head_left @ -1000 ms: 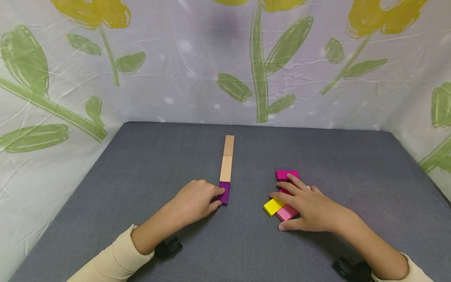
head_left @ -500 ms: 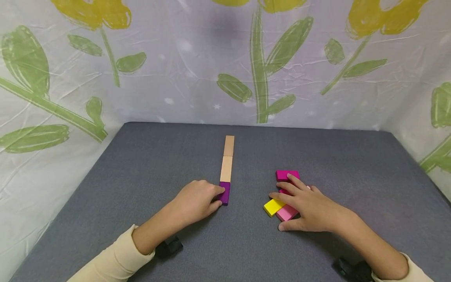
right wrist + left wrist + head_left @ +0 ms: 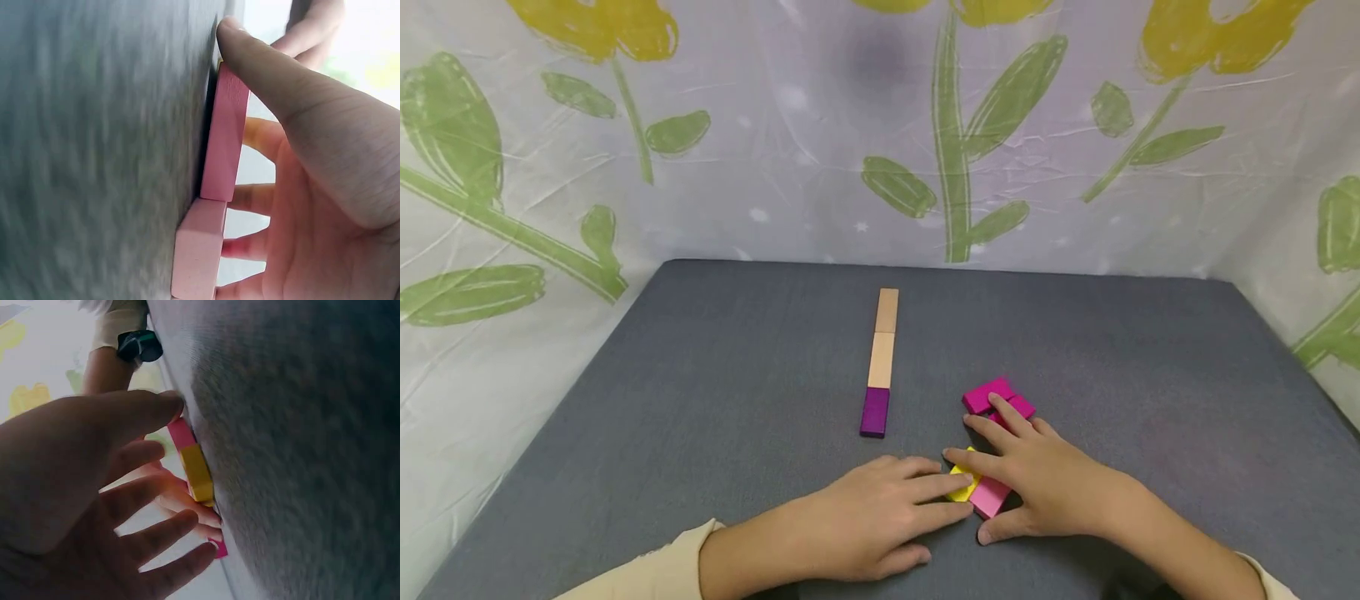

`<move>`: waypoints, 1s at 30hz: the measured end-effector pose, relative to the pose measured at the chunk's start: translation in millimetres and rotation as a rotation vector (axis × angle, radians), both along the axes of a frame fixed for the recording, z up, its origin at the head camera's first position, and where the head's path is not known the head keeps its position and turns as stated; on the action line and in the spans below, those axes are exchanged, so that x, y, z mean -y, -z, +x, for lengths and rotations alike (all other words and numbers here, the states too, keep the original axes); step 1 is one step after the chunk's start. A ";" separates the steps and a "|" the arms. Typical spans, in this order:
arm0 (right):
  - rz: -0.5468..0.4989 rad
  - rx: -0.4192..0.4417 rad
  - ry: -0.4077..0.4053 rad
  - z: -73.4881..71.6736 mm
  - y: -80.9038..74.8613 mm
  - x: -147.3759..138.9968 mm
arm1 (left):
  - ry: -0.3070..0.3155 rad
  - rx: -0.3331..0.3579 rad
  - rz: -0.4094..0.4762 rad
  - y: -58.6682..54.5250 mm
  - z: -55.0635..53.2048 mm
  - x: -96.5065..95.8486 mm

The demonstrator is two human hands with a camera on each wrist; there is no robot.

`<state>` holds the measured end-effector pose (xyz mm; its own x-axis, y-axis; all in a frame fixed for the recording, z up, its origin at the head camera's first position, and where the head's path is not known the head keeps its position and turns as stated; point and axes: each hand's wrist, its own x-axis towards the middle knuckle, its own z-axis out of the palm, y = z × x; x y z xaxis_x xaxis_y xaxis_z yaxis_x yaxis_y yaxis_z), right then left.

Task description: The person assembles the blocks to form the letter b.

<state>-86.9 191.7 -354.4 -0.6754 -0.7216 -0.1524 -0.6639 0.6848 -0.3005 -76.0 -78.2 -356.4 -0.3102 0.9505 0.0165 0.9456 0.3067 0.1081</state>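
Now off the purple block [image 3: 875,412], the left hand [image 3: 880,518] reaches the yellow one [image 3: 196,472].

We take this for a small screened-off table booth, though whether it stands in a home, a studio or a lab we cannot tell. A creased, slightly shiny whitish curtain [image 3: 737,192] hangs right behind the grey tabletop [image 3: 737,350] and runs along its left and right sides too. Its print of big yellow flowers [image 3: 643,32] and green leaves [image 3: 1018,93] looks homely, while the black wrist device [image 3: 140,347] beside a cream cuff [image 3: 115,324] suggests a recording set.
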 end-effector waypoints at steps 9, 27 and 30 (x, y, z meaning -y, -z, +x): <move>-0.009 0.037 -0.002 8.4 -0.8 4.3 | 0.030 -0.040 -0.008 -0.7 3.3 -2.3; 0.097 -0.107 0.043 0.4 -7.0 -4.5 | -0.122 -0.256 -0.023 -9.9 5.2 14.8; 0.094 -0.115 0.039 0.9 -6.9 -5.5 | -0.144 -0.241 0.000 -10.0 4.9 24.7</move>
